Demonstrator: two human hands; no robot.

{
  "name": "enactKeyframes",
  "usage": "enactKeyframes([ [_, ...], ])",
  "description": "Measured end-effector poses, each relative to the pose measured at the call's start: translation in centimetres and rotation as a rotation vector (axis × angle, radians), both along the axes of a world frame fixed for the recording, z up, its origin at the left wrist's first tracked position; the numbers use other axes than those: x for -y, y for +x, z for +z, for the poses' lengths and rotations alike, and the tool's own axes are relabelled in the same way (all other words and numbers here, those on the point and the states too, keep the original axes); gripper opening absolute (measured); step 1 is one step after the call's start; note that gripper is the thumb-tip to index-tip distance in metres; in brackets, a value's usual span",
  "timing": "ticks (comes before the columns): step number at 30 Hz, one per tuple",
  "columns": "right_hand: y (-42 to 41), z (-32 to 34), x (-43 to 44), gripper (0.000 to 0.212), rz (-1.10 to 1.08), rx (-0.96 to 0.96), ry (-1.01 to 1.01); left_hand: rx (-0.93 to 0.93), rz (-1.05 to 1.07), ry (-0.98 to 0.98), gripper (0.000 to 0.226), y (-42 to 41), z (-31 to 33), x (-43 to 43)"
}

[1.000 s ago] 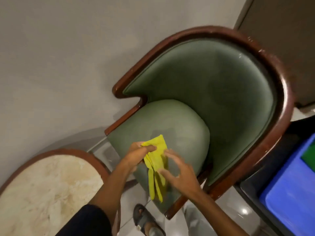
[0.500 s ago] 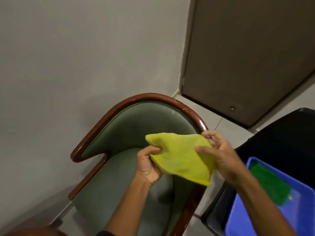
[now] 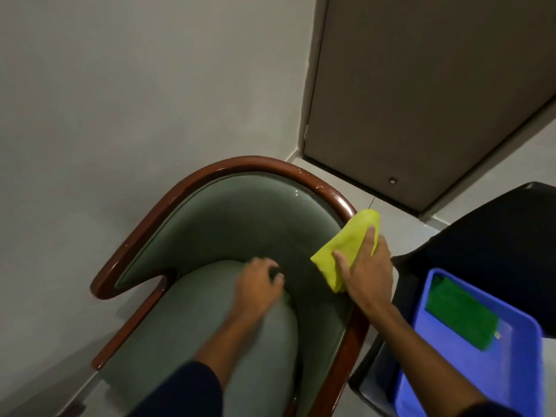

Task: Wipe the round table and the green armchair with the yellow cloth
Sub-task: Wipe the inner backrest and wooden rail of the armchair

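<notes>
The green armchair (image 3: 228, 236) with a glossy brown wooden rim fills the middle of the head view. My right hand (image 3: 368, 270) presses the yellow cloth (image 3: 346, 245) flat against the right side of the chair's rim and inner back. My left hand (image 3: 258, 281) rests on the back of the seat cushion, fingers curled loosely, holding nothing. The round table is out of view.
A grey wall stands behind the chair and a grey door (image 3: 421, 85) at the back right. A black chair (image 3: 496, 236) stands close on the right. On it sits a blue tray (image 3: 451, 356) with a green pad (image 3: 460, 317).
Both hands held the cloth spread in the air half a second ago. Now the left hand has let go and dropped to the seat, and the right hand presses the cloth on the chair's right rim.
</notes>
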State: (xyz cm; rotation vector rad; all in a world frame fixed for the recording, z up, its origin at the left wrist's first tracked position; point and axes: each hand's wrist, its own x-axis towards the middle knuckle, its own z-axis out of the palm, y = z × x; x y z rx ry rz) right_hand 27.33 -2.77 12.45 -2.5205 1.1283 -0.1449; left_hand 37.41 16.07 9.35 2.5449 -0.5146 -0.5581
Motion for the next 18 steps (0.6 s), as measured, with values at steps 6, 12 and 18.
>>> enactKeyframes([
  [6,8.0,1.8,5.9,0.09,0.269,-0.158,-0.294,0.426,-0.157,0.334,0.076,14.6,0.7,-10.3],
  [12,19.1,2.0,4.7,0.088,0.481,-0.121,-0.343,0.403,-0.21,0.403,0.1,22.0,-1.6,-16.3],
  [18,28.8,-0.6,-0.8,0.079,0.678,-0.06,-0.481,0.586,-0.359,0.309,0.092,23.7,-3.4,-18.1],
])
